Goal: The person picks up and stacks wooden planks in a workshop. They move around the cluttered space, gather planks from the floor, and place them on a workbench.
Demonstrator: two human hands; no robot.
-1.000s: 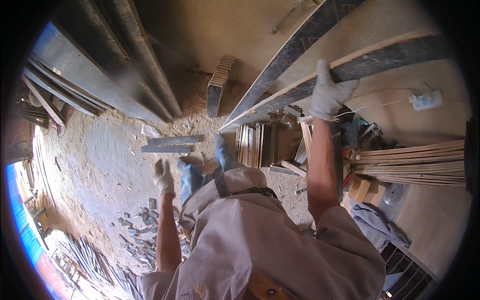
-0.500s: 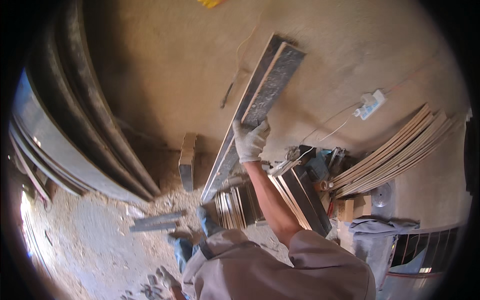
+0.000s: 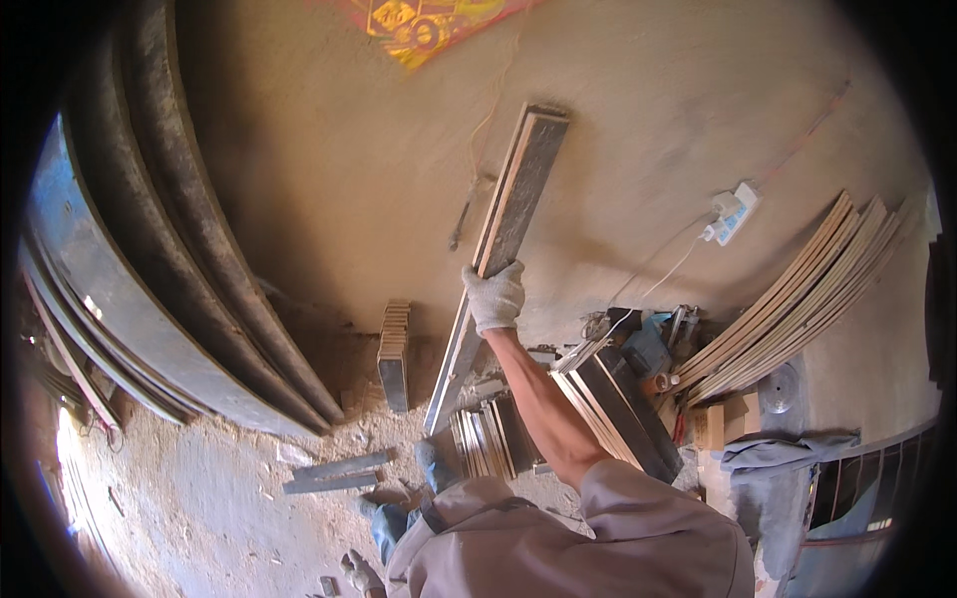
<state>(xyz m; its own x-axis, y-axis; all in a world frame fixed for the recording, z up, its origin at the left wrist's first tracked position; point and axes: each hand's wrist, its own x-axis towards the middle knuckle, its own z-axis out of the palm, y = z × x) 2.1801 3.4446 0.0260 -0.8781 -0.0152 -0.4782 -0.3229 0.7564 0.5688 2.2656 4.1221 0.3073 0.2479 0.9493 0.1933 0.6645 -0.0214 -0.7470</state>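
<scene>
Long plank [image 3: 503, 239] leans on wall [image 3: 329, 149]; board stack [image 3: 394, 354] left, slats [image 3: 797, 299] right.

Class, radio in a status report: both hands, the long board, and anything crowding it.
Right gloved hand grips long dark wooden board leaning on tan wall. Left gloved hand low, free. Stacked boards crowd its foot.

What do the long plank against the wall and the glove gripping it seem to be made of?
The long dark-faced plank looks like wood or plywood: pale raw edge, dull dark face, possibly coated. The white glove on the right hand appears to be knitted fabric, with a ribbed cuff and soft matte surface.
</scene>
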